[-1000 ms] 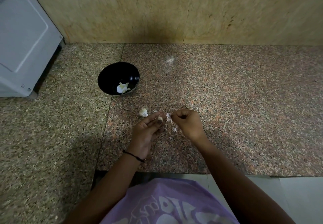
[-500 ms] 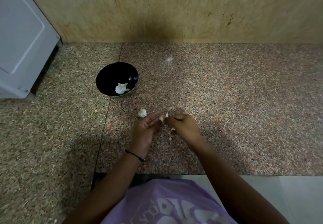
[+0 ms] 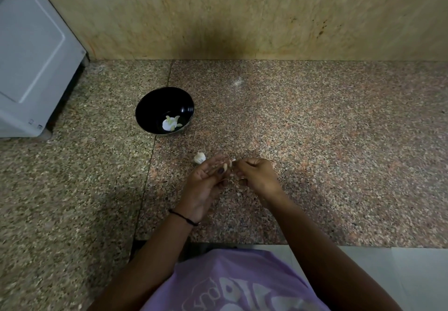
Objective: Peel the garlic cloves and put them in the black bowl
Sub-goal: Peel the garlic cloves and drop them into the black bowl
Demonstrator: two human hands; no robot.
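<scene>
The left hand [image 3: 206, 184] pinches a small garlic clove [image 3: 226, 166] at its fingertips; the right hand [image 3: 257, 175], closed, nips the papery skin at the clove's end; a garlic piece [image 3: 199, 158] lies just beside on the granite counter [image 3: 315, 129]; farther left, the black bowl [image 3: 164, 110] holds peeled cloves [image 3: 169, 124].

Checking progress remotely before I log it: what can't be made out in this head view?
- Clove between left hand and right hand: fingers hide how much skin remains.
- Contents of black bowl: too small to count.
- White appliance: cut off by left edge.
</scene>
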